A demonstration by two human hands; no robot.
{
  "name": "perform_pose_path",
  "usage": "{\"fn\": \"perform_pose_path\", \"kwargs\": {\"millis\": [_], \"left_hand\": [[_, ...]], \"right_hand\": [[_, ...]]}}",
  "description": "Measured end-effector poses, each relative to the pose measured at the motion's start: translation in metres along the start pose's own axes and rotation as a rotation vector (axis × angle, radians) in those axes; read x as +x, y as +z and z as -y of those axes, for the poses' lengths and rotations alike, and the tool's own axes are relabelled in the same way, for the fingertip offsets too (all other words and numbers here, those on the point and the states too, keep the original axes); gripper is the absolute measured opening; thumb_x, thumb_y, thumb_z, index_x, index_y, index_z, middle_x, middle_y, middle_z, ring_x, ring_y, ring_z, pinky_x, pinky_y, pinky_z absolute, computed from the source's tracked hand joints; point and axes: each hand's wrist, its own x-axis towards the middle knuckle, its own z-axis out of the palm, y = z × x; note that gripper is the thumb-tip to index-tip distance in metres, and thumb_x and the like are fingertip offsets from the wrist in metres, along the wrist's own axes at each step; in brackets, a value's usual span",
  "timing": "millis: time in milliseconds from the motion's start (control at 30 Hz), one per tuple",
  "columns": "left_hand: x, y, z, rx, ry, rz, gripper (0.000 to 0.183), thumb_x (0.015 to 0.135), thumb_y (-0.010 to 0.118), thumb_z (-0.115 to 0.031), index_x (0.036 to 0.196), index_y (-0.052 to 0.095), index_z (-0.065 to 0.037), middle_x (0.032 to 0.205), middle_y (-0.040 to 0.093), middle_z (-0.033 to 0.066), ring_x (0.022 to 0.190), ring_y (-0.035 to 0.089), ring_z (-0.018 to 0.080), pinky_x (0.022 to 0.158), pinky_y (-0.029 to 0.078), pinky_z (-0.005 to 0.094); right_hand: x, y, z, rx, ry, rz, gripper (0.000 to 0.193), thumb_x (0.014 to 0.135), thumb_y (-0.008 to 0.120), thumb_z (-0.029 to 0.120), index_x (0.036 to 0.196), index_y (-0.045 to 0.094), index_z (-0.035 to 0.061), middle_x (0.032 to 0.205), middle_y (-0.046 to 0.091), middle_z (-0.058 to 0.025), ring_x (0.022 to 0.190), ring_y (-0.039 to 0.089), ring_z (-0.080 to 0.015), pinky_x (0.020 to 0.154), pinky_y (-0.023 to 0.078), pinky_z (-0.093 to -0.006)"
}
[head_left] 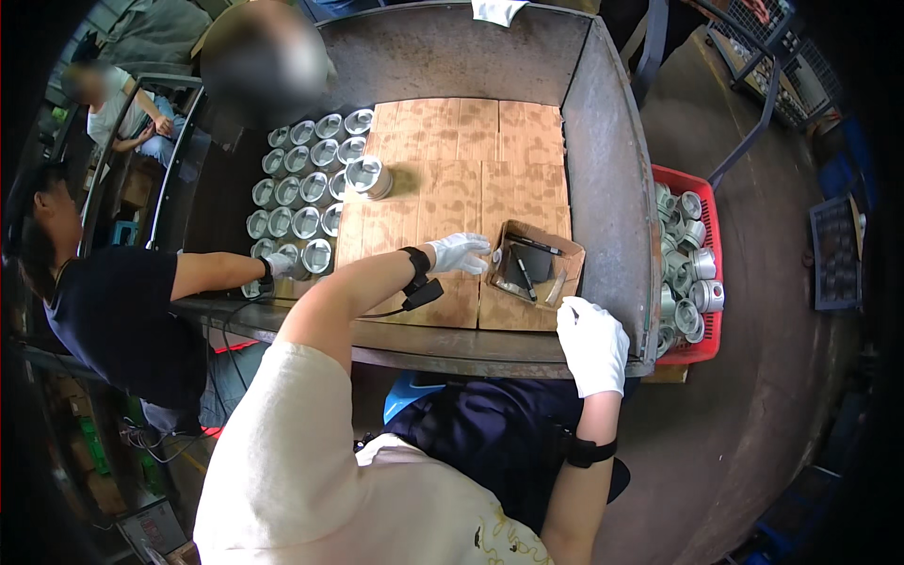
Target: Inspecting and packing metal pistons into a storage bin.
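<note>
- Progress (my judgement): partial; metal cups (pixel 306 222) rowed at the counter's (pixel 612 188) 9 o'clock; others jumbled in the red crate (pixel 702 351), 3 o'clock;
- Pen carton (pixel 573 266): on the counter, 4 o'clock;
- My left hand (pixel 460 252): beside the carton's 9 o'clock wall; fingers spread, nothing visibly gripped;
- My right hand (pixel 593 344): near its 5 o'clock corner; fingers curled; grip I cannot tell.

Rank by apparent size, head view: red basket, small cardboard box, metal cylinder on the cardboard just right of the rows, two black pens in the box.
1. Red basket
2. Cardboard box
3. Metal cylinder
4. Upper black pen, lower black pen: look alike, unranked
</note>
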Motion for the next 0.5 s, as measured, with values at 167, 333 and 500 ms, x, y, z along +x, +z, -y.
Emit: {"fn": "perform_pose_path", "kwargs": {"millis": [167,333,500], "left_hand": [[-0.006,-0.06,0.012,1.266,-0.035,0.203,0.037,0.087,0.048,-0.036,0.101,0.065,-0.006,0.082,0.068,0.0106,0.071,0.065,0.0207,0.067,0.05,0.0328],[-0.003,-0.114,0.048,1.979,0.038,0.27,0.03,0.083,0.047,-0.03,0.087,0.07,-0.011,0.082,0.068,0.0117,0.069,0.065,0.0274,0.061,0.05,0.0408],[-0.092,-0.022,-0.029,1.961,0.147,0.075,0.035,0.083,0.049,-0.032,0.083,0.069,-0.004,0.083,0.067,0.0181,0.078,0.065,0.0346,0.064,0.051,0.0493]], "right_hand": [[0.008,0.002,0.003,-0.006,-0.023,-0.015,0.025,0.088,0.048,0.028,0.082,0.065,0.0109,0.078,0.065,-0.0135,0.073,0.064,-0.0327,0.066,0.05,-0.0435],[0.001,0.005,-0.012,-0.068,-0.113,-0.124,0.023,0.085,0.048,0.024,0.069,0.06,0.0122,0.062,0.06,-0.0117,0.057,0.061,-0.03,0.053,0.05,-0.0424],[0.003,0.007,-0.001,0.027,-0.07,-0.04,0.025,0.081,0.047,0.023,0.069,0.063,0.0098,0.069,0.064,-0.014,0.064,0.063,-0.0328,0.057,0.05,-0.0446]]}}
